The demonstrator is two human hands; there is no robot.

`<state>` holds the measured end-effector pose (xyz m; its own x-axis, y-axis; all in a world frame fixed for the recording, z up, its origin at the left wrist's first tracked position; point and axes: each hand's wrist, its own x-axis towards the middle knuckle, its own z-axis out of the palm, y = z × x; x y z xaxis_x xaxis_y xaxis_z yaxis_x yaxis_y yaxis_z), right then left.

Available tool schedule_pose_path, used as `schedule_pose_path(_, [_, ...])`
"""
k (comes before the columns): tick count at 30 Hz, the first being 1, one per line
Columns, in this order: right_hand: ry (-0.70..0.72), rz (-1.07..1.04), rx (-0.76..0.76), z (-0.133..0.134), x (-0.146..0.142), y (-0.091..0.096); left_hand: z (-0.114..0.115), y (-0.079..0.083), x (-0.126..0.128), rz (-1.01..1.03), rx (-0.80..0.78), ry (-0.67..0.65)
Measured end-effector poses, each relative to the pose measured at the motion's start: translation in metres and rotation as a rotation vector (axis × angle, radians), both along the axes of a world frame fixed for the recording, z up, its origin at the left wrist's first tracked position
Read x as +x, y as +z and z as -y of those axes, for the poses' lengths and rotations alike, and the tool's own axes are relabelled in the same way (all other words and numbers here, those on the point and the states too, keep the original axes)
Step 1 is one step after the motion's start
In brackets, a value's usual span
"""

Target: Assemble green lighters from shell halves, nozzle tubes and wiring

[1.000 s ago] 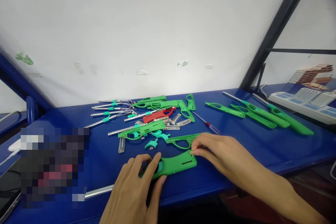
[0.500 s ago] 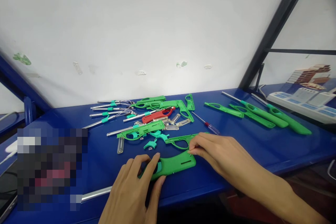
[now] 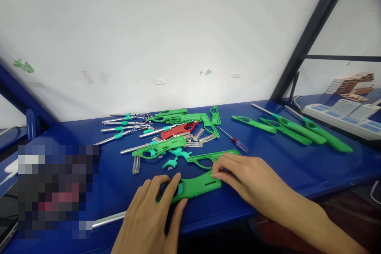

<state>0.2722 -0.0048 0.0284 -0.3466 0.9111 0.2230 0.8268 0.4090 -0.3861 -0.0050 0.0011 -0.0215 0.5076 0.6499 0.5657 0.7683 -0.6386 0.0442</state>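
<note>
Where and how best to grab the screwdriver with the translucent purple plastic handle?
Probably by the translucent purple plastic handle, pinched across from above on the near right: it's the thick end, lying angled toward the person's right hand, while the thin metal shaft points away toward the green plastic half-shells.

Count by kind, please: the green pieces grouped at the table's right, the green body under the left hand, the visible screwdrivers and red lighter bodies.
Open green shells, right group: 2
Green bodies with metal tubes, right group: 2
Green body under the left hand: 1
Screwdriver: 1
Red lighter body: 1
Total: 7
</note>
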Motion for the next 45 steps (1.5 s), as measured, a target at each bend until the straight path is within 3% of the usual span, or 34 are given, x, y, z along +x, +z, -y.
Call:
schedule_pose_path(6, [-0.022, -0.136, 0.036, -0.006, 0.014, 0.013, 0.000, 0.001, 0.000, 0.002, -0.004, -0.002])
schedule_pose_path(9, [-0.196, -0.114, 0.136, -0.018, 0.035, 0.022, 0.000, 0.002, 0.000, 0.001, -0.011, 0.002])
schedule_pose_path(13, [-0.447, 0.157, 0.194, -0.040, 0.067, 0.019, -0.001, 0.003, 0.001, 0.002, 0.008, -0.003])
schedule_pose_path(21, [-0.446, 0.257, 0.151, -0.052, 0.084, -0.003, 0.000, 0.002, 0.000, -0.002, 0.005, 0.000])
schedule_pose_path(24, [-0.496, 0.220, 0.197, -0.047, 0.091, 0.006, 0.000, 0.003, 0.001, -0.004, 0.008, 0.000])
schedule_pose_path(27, [-0.529, 0.116, 0.226, -0.035, 0.098, 0.027, 0.000, 0.004, 0.003, 0.004, 0.018, -0.006])
schedule_pose_path(29, [-0.531, -0.011, 0.242, -0.024, 0.096, 0.043, 0.000, 0.004, 0.003, 0.008, 0.024, -0.004])
schedule_pose_path(32, [-0.552, -0.407, 0.374, -0.008, 0.081, 0.060, 0.000, 0.003, 0.002, -0.003, 0.018, 0.000])
schedule_pose_path(37, [-0.501, -0.809, 0.552, 0.007, 0.039, 0.054, 0.000, 0.001, -0.001, -0.014, -0.002, 0.001])
schedule_pose_path(41, [-0.344, -0.556, 0.581, 0.007, 0.015, 0.044, 0.000, 0.001, -0.002, -0.011, 0.000, -0.005])
schedule_pose_path(45, [-0.226, -0.312, 0.499, 0.005, 0.009, 0.043, 0.001, 0.002, 0.000, -0.004, -0.014, -0.006])
